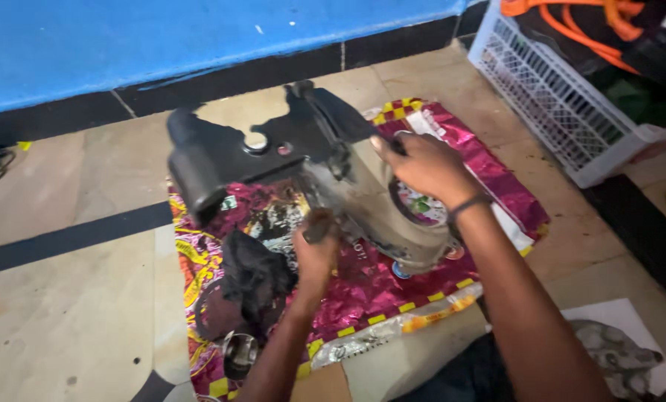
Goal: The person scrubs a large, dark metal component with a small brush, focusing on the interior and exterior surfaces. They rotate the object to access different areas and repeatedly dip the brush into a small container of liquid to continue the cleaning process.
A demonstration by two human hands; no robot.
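Observation:
A large motor housing with a black plastic upper part (221,152) and a dull metal casing (362,201) stands tilted on a magenta foil sheet (489,175) on the floor. My right hand (426,165) grips the top edge of the metal casing near its round opening. My left hand (316,249) is closed around a small dark tool or part held against the casing's lower side; what it is cannot be made out. A dark rag (251,279) lies just left of my left hand.
A small shiny metal cup (240,353) sits on the sheet near the front. A white plastic crate (563,97) holding orange straps stands at the right. A blue wall (161,37) with a black base runs along the back. Printed paper (623,350) lies at lower right.

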